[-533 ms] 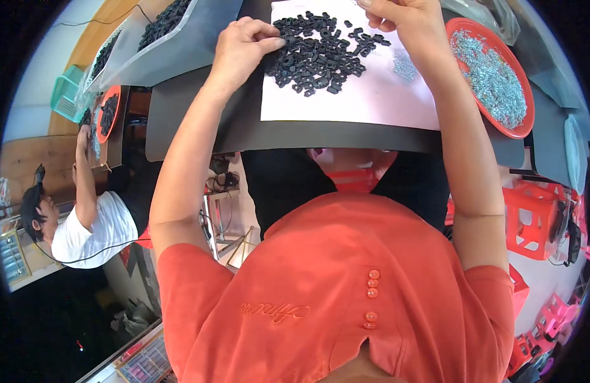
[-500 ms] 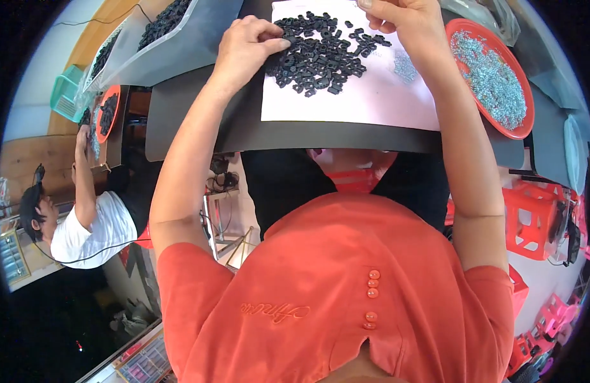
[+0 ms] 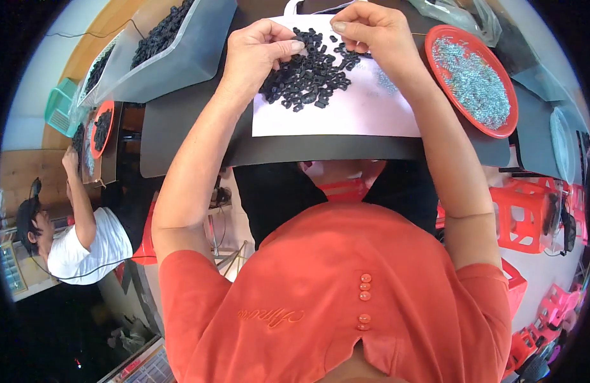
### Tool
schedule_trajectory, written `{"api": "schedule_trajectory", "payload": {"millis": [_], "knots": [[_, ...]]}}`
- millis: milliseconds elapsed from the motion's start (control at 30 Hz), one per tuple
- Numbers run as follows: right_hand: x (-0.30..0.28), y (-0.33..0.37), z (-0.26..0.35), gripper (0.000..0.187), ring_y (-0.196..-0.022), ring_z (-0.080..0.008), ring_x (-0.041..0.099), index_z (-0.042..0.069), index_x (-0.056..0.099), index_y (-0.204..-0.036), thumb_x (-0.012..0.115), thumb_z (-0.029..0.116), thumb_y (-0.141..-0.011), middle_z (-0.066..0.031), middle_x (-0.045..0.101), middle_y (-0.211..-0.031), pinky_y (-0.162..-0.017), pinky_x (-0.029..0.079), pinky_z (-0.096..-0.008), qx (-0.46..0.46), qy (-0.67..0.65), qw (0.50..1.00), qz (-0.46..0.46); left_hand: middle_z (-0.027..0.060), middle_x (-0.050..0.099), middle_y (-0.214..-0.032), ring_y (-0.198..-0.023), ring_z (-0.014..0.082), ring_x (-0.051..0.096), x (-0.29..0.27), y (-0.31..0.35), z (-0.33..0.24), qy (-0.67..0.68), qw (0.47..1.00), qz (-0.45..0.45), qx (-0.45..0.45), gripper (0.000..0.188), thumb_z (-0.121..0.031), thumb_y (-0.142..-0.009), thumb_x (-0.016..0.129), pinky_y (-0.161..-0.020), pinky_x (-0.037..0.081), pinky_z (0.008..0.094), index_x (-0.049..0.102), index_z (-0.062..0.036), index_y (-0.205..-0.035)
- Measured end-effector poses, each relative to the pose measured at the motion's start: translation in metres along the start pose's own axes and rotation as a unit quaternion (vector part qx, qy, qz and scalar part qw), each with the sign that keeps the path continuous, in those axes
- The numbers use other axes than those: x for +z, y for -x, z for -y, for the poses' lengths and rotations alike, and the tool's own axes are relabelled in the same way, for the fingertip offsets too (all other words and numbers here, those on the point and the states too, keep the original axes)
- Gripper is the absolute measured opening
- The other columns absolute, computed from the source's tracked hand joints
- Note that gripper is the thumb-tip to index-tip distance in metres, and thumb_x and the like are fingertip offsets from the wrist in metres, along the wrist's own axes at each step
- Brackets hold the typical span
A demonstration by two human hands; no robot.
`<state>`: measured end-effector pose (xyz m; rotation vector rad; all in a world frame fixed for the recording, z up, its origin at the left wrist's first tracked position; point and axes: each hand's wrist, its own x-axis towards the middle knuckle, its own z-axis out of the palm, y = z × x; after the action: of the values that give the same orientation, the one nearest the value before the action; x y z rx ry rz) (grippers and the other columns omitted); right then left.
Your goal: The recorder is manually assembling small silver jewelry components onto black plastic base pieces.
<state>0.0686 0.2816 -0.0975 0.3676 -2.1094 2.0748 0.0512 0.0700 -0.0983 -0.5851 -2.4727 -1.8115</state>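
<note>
A heap of small black plastic pieces [image 3: 311, 83] lies on a white sheet [image 3: 352, 121] on the dark table. My left hand [image 3: 260, 54] is over the heap's left side, thumb and fingers pinched together; what they grip is hidden against the black pieces. To its right, my right hand [image 3: 378, 35] hovers above the sheet with thumb and forefinger pinched. Anything in that pinch is too small to make out. Beside my right wrist is a small scatter of thin silvery pieces [image 3: 385, 81], partly covered by the forearm.
Right of the sheet, a red tray [image 3: 513, 121] holds many thin silvery pieces. A translucent bin [image 3: 205, 57] with black pieces stands at left, and a clear plastic bag [image 3: 461, 19] lies behind. Farther left, a person in a white shirt [image 3: 94, 239] works beside an orange-red tray [image 3: 108, 108].
My left hand has lifted from the heap's edge and moved right. My right hand has come left and closer to it. The whole view has shifted slightly.
</note>
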Motion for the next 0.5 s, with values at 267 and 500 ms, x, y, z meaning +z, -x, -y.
{"api": "schedule_trajectory", "payload": {"millis": [267,500], "knots": [[0.002,0.009,0.017,0.008,-0.065,-0.0064,0.058,0.000,0.068,-0.089,0.067,0.005,-0.082,-0.0008,0.064,-0.073,-0.059,0.045,-0.0197,-0.038,-0.024,0.999,-0.006,0.0050,0.064,-0.072,-0.055,0.0071,0.053,0.028,-0.003,-0.021,0.134,0.991,0.014,0.004,0.013,0.000,-0.076,0.074,-0.048,0.041,0.0198,0.066,0.0020,-0.086],[-0.004,0.010,0.018,0.014,-0.087,-0.0087,0.060,0.002,0.069,-0.096,0.065,0.012,-0.087,-0.0015,0.067,-0.089,-0.083,0.046,-0.0245,-0.135,0.052,0.989,0.016,0.0080,0.064,-0.076,-0.057,0.0109,0.056,0.042,-0.007,-0.029,0.190,0.978,0.030,-0.077,0.013,-0.004,-0.082,0.069,-0.048,0.041,0.0219,0.063,0.0036,-0.090]]}}
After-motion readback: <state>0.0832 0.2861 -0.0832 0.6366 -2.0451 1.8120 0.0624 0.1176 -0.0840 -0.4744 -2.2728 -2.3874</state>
